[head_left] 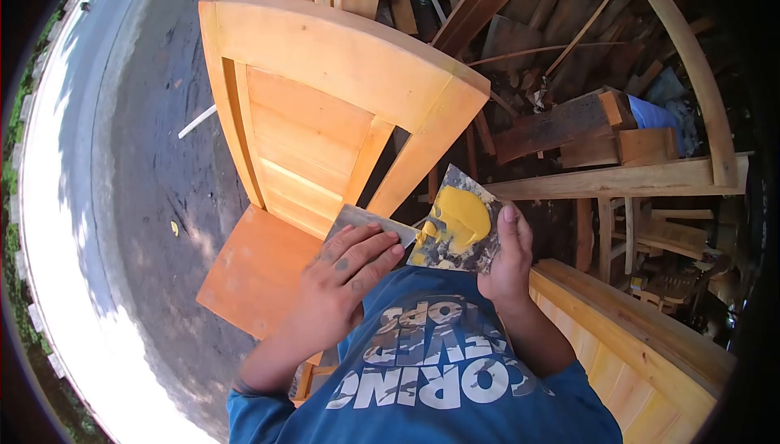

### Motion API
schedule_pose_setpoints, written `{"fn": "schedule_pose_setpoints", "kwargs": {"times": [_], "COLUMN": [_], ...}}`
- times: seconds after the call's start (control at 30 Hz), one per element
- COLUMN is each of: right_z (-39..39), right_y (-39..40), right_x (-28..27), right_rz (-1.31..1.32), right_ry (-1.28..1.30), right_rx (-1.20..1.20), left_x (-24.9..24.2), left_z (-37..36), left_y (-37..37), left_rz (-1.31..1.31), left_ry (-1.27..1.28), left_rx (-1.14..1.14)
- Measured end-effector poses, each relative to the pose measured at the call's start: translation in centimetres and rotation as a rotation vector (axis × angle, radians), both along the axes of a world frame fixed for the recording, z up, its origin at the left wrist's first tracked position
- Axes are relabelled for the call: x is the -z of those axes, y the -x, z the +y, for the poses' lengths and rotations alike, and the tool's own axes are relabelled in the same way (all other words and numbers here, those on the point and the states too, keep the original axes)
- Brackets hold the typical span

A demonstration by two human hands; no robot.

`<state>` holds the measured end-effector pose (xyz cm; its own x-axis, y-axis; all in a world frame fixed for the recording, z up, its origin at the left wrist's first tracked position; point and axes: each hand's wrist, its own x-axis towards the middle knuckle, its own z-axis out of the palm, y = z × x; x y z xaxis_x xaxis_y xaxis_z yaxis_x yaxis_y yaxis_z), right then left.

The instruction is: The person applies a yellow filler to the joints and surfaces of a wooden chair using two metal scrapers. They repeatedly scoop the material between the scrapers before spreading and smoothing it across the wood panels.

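Observation:
Yellow putty lies in a thick smooth mound on a square, stained plate. My right hand grips this plate by its right edge, thumb on top. A flat grey metal scraper is in my left hand, whose fingers press along its upper face. The scraper's right end meets the plate's left edge, with some yellow smeared there. My left thumb is hidden. Just beyond both hands stands a wooden chair with a tall, curved, panelled backrest and an orange-brown seat.
Wooden boards and offcuts are heaped at the upper right, crossed by a pale wooden frame. A panelled wooden piece stands close on my right. Grey pavement runs along the left, with a thin white stick on it.

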<state>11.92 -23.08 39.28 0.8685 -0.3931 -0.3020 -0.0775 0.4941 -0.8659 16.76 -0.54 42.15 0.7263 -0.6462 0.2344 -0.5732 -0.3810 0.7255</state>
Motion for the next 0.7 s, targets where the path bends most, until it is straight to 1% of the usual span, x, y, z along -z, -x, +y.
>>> {"fn": "schedule_pose_setpoints", "kwargs": {"times": [0.1,0.2,0.3,0.4,0.5,0.53,0.6,0.63,0.67,0.7], "right_z": [0.5,0.5,0.5,0.4,-0.1,-0.1,-0.2,-0.2,-0.3,-0.4], "right_y": [-0.3,-0.3,-0.1,-0.2,-0.4,-0.5,-0.6,-0.5,-0.4,-0.3], "right_x": [-0.5,-0.8,-0.7,-0.6,-0.8,-0.9,-1.0,-0.9,-0.7,-0.5], "right_rz": [-0.046,-0.032,-0.011,0.004,0.053,0.063,0.077,0.067,0.060,0.054], "right_ry": [0.136,0.195,0.196,0.098,-0.133,-0.170,-0.240,-0.233,-0.227,-0.222], "right_rx": [-0.057,-0.029,-0.020,-0.002,0.035,0.043,0.059,0.054,0.047,0.038], "left_x": [-2.7,-3.6,-4.0,-4.0,-2.4,-0.5,1.8,2.7,3.6,3.9], "left_z": [0.2,0.3,-0.2,-0.5,0.4,0.6,0.2,0.0,-0.3,-0.5], "left_y": [-0.6,-1.0,-1.4,-1.7,-2.4,-1.9,-1.3,-1.0,-0.9,-0.8], "left_rz": [-0.089,-0.088,-0.096,0.003,0.464,0.669,1.232,1.519,1.695,1.739], "left_ry": [-0.154,-0.215,-0.221,-0.157,0.224,0.376,0.625,0.747,0.811,0.836], "left_rx": [0.012,0.055,0.081,0.090,-0.011,-0.092,-0.210,-0.273,-0.280,-0.243]}}
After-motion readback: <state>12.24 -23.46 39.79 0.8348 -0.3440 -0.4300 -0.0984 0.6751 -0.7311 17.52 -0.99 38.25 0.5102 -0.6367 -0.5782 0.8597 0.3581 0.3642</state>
